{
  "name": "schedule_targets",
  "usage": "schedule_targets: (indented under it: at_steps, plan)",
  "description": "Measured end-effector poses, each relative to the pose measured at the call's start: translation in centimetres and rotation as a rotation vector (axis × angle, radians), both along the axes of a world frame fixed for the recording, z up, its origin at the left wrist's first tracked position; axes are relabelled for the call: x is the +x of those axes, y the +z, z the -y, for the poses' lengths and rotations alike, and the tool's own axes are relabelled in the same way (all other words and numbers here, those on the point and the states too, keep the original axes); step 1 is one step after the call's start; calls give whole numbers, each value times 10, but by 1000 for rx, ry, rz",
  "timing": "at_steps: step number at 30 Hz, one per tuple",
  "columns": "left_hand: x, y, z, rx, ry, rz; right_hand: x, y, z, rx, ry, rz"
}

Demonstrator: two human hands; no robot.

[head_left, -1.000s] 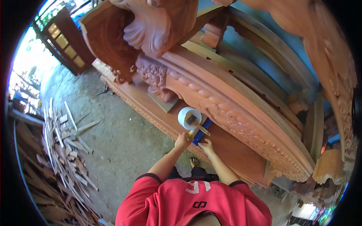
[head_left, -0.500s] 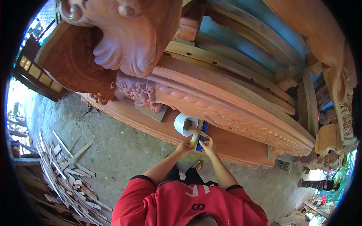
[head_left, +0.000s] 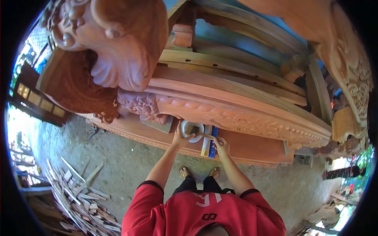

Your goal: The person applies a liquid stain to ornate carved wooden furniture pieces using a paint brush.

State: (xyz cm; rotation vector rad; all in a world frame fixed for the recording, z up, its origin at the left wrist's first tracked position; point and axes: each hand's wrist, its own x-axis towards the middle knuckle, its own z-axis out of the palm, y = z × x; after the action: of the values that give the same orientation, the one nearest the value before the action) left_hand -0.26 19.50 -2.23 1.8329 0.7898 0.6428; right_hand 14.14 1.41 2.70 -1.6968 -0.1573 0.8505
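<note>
A round white container [head_left: 185,126] stands on the low wooden platform [head_left: 252,147], under the carved front rail. My left hand [head_left: 180,138] grips its near left side, fingers bent around the wall. Dark bristles of a paintbrush [head_left: 207,136] reach into the container, and its wooden handle slants out to the right. My right hand [head_left: 221,146] is closed on the end of that handle. Just right of the container lie a pale tube with a yellowish end [head_left: 205,151] and a blue strip [head_left: 213,144], both close to my right hand.
Carved wooden furniture [head_left: 236,116] overhangs the platform, with a large scrolled arm [head_left: 122,59] at upper left. A flat greyish piece [head_left: 159,125] lies left of the container. Wood scraps [head_left: 84,196] are heaped on the concrete floor [head_left: 126,161]. Another person [head_left: 342,173] is far right.
My left hand has moved from the pale tube up to the container's left side. My right hand still holds the brush, its handle now lying flatter. The view has shifted slightly.
</note>
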Motion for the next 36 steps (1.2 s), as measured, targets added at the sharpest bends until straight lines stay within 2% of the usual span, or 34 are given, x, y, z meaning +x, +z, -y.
schedule_targets:
  at_steps: [1, 3, 5, 8, 9, 11, 13, 14, 15, 18, 19, 20, 21, 22, 23, 24, 25, 26, 27, 28, 29, 30, 32, 36]
  plan:
    - [1, 0, -7, 10, -22, -1, 0, 4, -3, 47, 11, 4]
    - [6, -1, -14, -566, 41, 16, -5, 12, -10, 79, 14, 81]
    - [1, -16, -10, -619, 62, -22, -13, 23, -17, 102, 31, 160]
    - [-16, 36, 19, -756, 78, 70, -19, 27, -21, 249, 161, 152]
    - [-20, 53, 30, -786, 58, 91, -25, 51, -20, 191, 178, 93]
    - [-29, 72, 52, -878, 12, 121, -26, 64, -13, 8, 304, 303]
    - [-36, 55, 66, -1001, 23, 110, -23, 81, 1, -77, 408, 523]
    - [-38, 55, 74, -1014, -7, 128, -21, 56, 10, 57, 370, 498]
    - [-38, 62, 81, -1027, -41, 142, -22, 88, 20, -26, 422, 561]
    - [-25, 90, 102, -983, -156, 137, -19, 127, 49, -116, 393, 678]
    - [-17, 98, 108, -983, -207, 126, -18, 137, 58, -158, 385, 798]
    - [-8, 106, 112, -882, -248, 119, -16, 145, 66, -204, 376, 915]
    - [0, 110, 117, -782, -287, 114, -16, 149, 74, -223, 328, 919]
    - [15, 95, 120, -507, -355, 268, -17, 151, 82, -238, 344, 932]
    - [24, 82, 126, -509, -400, 268, -17, 155, 90, -254, 364, 944]
    - [33, 101, 134, -514, -440, 262, -15, 161, 99, -117, 412, 906]
    - [41, 123, 142, -518, -474, 256, -11, 166, 111, -131, 381, 911]
    - [46, 152, 150, -625, -508, 158, -5, 170, 121, -19, 344, 839]
    - [54, 150, 156, -625, -530, 156, 2, 175, 132, 96, 311, 768]
    - [62, 145, 160, -585, -558, 226, 12, 181, 145, -55, 258, 677]
    - [70, 142, 165, -543, -585, 299, 19, 181, 159, -60, 243, 686]
    - [77, 145, 171, -436, -582, 290, 28, 180, 171, -129, 189, 725]
    - [88, 142, 186, -410, -576, 260, 38, 178, 190, -195, 119, 774]
    - [113, 146, 214, -392, -603, 191, 45, 190, 222, 78, 192, 731]
